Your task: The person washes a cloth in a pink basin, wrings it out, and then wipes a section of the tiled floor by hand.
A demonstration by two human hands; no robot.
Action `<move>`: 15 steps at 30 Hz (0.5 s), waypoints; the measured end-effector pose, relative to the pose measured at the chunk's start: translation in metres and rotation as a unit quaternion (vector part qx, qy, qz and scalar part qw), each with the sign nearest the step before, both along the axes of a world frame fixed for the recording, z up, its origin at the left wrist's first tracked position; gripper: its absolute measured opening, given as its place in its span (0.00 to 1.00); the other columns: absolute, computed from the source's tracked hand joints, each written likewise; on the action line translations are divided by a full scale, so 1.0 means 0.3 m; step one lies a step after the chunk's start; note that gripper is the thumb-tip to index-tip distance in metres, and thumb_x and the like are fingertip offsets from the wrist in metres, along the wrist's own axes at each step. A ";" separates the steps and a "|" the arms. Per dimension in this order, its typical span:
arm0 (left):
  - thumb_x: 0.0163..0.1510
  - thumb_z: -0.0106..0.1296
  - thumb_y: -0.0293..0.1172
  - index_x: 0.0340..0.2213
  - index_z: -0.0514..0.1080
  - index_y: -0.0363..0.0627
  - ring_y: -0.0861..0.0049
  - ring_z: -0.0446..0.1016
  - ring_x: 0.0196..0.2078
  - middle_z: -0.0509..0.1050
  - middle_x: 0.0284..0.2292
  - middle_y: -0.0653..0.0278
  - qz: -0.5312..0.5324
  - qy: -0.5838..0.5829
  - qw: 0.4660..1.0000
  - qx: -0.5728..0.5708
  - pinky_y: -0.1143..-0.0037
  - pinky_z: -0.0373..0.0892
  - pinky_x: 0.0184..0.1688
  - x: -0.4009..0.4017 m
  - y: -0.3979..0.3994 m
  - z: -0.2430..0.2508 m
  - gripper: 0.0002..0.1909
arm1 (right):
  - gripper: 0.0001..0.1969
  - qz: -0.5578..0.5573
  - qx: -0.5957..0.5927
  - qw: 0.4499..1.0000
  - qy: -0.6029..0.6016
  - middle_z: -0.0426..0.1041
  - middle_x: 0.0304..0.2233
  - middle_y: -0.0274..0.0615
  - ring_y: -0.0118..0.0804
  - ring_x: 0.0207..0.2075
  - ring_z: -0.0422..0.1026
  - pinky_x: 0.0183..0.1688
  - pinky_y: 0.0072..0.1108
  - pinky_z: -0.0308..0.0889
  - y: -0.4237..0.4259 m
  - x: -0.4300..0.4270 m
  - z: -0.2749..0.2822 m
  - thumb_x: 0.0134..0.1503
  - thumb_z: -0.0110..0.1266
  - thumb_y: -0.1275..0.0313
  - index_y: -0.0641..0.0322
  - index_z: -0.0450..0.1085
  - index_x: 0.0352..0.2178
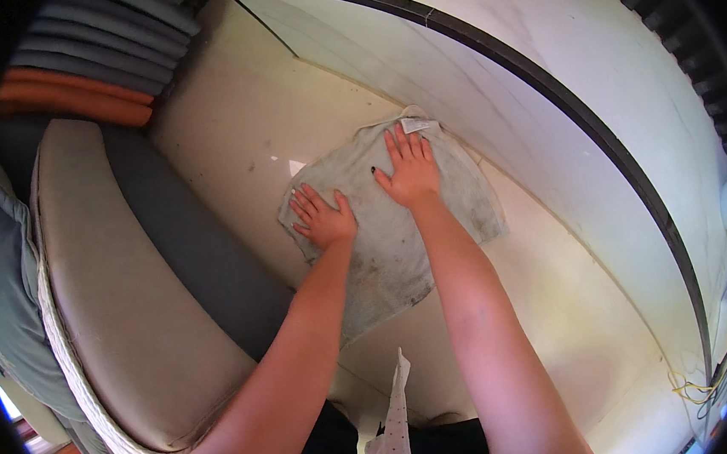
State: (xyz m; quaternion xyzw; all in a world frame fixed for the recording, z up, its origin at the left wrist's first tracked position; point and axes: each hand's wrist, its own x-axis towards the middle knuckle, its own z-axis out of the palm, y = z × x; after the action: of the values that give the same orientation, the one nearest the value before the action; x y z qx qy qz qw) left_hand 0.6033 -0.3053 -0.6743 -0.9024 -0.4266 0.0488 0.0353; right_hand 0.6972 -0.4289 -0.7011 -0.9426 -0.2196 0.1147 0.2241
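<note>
A light grey cloth [381,251] with dark stains lies spread on the pale tiled floor [221,123]. My left hand [324,217] rests flat on its left part, fingers apart. Farther up and to the right, my right hand [411,165] presses palm down on the cloth, fingers spread, just below a white tag [418,125] at the cloth's upper edge. Neither hand grips anything. The cloth's upper right edge reaches close to the foot of the marble-patterned panel.
A sofa with a beige cushion [131,290] and dark grey base [185,241] stands left. Folded grey [105,36] and orange cushions [78,99] are stacked at upper left. A white marble-patterned panel with a black edge [558,96] curves along the right. Thin cables [702,386] lie at lower right.
</note>
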 end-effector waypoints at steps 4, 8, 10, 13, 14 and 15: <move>0.49 0.30 0.52 0.54 0.40 0.46 0.64 0.35 0.58 0.39 0.56 0.58 0.013 0.012 1.000 0.022 0.57 0.37 0.54 0.008 0.003 -0.022 0.35 | 0.35 0.020 0.030 0.999 0.009 0.40 0.56 0.38 0.39 0.56 0.41 0.56 0.30 0.35 0.024 0.032 -0.030 0.48 0.35 0.49 0.55 0.42 0.54; 0.49 0.29 0.52 0.53 0.40 0.44 0.63 0.35 0.58 0.38 0.56 0.56 0.035 0.002 0.999 0.002 0.56 0.37 0.54 0.028 -0.013 -0.040 0.36 | 0.35 0.021 0.018 1.000 -0.011 0.41 0.56 0.38 0.38 0.56 0.42 0.56 0.29 0.36 0.024 0.024 -0.090 0.48 0.35 0.50 0.55 0.42 0.54; 0.49 0.29 0.52 0.53 0.40 0.43 0.62 0.35 0.58 0.39 0.55 0.55 0.030 0.009 1.000 0.001 0.56 0.37 0.54 0.031 -0.004 -0.045 0.35 | 0.34 0.021 0.029 0.999 0.006 0.41 0.56 0.38 0.40 0.56 0.44 0.56 0.29 0.38 0.031 0.024 -0.088 0.47 0.37 0.50 0.54 0.43 0.53; 0.49 0.29 0.51 0.53 0.41 0.41 0.62 0.35 0.58 0.39 0.55 0.54 0.018 0.014 1.000 0.016 0.55 0.38 0.54 0.023 -0.003 -0.057 0.35 | 0.34 0.019 0.023 0.999 0.017 0.41 0.56 0.38 0.40 0.56 0.44 0.56 0.28 0.38 0.019 0.015 -0.086 0.47 0.38 0.51 0.54 0.44 0.53; 0.49 0.29 0.51 0.53 0.41 0.41 0.61 0.36 0.58 0.40 0.55 0.54 0.010 0.016 0.999 0.033 0.55 0.38 0.54 0.020 -0.004 -0.063 0.35 | 0.34 0.021 0.019 0.999 0.016 0.41 0.56 0.38 0.40 0.56 0.44 0.56 0.28 0.38 0.024 0.013 -0.084 0.47 0.38 0.51 0.54 0.44 0.53; 0.49 0.29 0.51 0.53 0.41 0.41 0.61 0.36 0.58 0.40 0.55 0.54 0.011 0.012 1.000 0.027 0.55 0.38 0.54 0.023 -0.009 -0.071 0.35 | 0.34 0.017 0.028 0.999 0.006 0.41 0.56 0.38 0.40 0.56 0.44 0.56 0.28 0.38 0.025 0.012 -0.087 0.47 0.38 0.51 0.55 0.44 0.53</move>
State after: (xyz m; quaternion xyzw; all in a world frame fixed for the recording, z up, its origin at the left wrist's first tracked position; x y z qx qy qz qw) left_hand 0.6103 -0.3081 -0.6956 -0.8959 -0.4369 0.0486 0.0642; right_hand 0.7007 -0.4215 -0.7273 -0.9315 -0.2370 0.1177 0.2496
